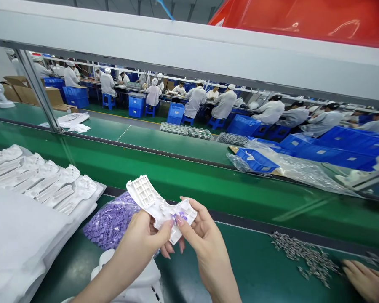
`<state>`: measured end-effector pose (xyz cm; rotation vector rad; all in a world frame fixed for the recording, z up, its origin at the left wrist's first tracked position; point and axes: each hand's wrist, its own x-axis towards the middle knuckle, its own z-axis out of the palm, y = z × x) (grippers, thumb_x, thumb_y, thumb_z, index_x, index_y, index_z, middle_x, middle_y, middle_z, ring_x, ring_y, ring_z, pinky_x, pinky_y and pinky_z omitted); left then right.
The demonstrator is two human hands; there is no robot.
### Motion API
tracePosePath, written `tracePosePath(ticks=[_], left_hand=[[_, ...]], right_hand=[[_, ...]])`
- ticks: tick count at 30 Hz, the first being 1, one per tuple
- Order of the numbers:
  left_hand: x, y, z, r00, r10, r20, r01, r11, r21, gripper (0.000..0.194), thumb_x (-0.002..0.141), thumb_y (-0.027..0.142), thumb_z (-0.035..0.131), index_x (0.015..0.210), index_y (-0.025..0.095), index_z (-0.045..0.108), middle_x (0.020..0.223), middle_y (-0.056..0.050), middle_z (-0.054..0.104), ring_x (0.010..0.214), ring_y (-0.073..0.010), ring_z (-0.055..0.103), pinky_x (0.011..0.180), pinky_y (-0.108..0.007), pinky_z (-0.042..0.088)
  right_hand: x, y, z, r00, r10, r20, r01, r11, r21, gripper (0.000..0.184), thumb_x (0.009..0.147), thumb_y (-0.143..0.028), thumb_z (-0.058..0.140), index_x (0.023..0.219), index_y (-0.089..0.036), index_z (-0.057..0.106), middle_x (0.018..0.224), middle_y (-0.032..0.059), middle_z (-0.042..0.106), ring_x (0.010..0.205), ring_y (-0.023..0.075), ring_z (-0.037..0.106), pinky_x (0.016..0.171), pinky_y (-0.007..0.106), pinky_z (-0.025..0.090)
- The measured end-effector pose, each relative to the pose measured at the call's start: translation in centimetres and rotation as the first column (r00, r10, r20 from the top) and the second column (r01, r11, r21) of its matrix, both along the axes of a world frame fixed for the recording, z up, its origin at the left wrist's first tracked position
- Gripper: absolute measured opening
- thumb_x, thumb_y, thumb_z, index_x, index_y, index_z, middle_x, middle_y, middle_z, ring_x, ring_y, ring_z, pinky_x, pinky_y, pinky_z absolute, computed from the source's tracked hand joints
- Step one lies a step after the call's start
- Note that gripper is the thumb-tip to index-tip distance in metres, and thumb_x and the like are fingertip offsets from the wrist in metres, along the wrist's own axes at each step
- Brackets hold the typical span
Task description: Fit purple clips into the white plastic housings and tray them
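Between my two hands is a white molded plastic part [150, 200], curved, with a grid of ribs at its upper left end. My left hand [147, 235] grips it from the left and below, thumb on its face. My right hand [202, 235] holds its right end, with the thumb on a small purple plastic piece [180, 216] sitting in the part. Both thumb tips are close together there. Behind my left hand lies a clear bag of purple pieces [105, 223]. Under my left forearm rests a larger white plastic housing [145, 282], partly hidden.
Several white plastic parts [50, 181] lie in rows on white sheets [15, 235] at left. A pile of small metal pieces [306, 252] is at right, near another person's hand [366, 280]. A green barrier [164, 172] runs behind the green worktop [246, 269].
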<state>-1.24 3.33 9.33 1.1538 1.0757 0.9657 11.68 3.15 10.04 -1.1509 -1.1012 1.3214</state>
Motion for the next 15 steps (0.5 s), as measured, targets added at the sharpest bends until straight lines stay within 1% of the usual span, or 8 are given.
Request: tracePosePath(ticks=[3,7,11,15], left_hand=[[-0.1,-0.1,-0.2,0.998,-0.025,-0.049,0.026,1.0,0.015,0.026,0.082,0.04,0.049,0.082,0.014,0.051,0.054,-0.002,0.057,0.046,-0.0158,0.055,0.046,-0.026,0.046],[-0.5,-0.1,0.1,0.996,-0.083,-0.034,0.084,0.996,0.022,0.027,0.085,0.041,0.047,0.087,0.014,0.05,0.06,-0.002,0.058,0.05,-0.0147,0.056,0.048,-0.024,0.043],[-1.0,0.0,0.5,0.993,-0.11,-0.037,0.11,0.994,-0.002,0.028,0.087,0.043,0.046,0.089,0.015,0.048,0.059,0.0,0.057,0.051,-0.0129,0.053,0.052,-0.024,0.043],[-1.3,-0.1,0.5,0.991,-0.109,-0.083,0.107,0.994,-0.025,0.036,0.088,0.05,0.042,0.097,0.015,0.048,0.061,0.002,0.055,0.054,-0.0112,0.05,0.056,-0.023,0.042]], right_hand=[[0.3,0.1,-0.5,1.0,0.028,0.001,-0.028,1.0,-0.003,0.043,0.078,-0.042,0.068,0.107,-0.02,0.045,0.073,-0.002,0.054,0.05,0.0077,0.044,0.04,0.018,0.037],[0.0,0.1,-0.8,1.0,-0.006,-0.012,0.006,1.0,0.017,0.039,0.08,-0.042,0.065,0.103,-0.021,0.042,0.068,-0.0048,0.05,0.048,0.0069,0.043,0.039,0.016,0.034],[-0.2,-0.1,-0.5,1.0,0.027,-0.013,-0.027,0.999,0.034,0.034,0.084,-0.041,0.06,0.105,-0.021,0.042,0.068,-0.0047,0.051,0.044,0.0064,0.043,0.04,0.018,0.034],[0.0,-0.1,-0.3,0.998,0.058,-0.032,-0.056,0.997,0.046,0.029,0.088,-0.039,0.054,0.104,-0.019,0.042,0.068,-0.0029,0.056,0.041,0.0072,0.046,0.042,0.019,0.037]])
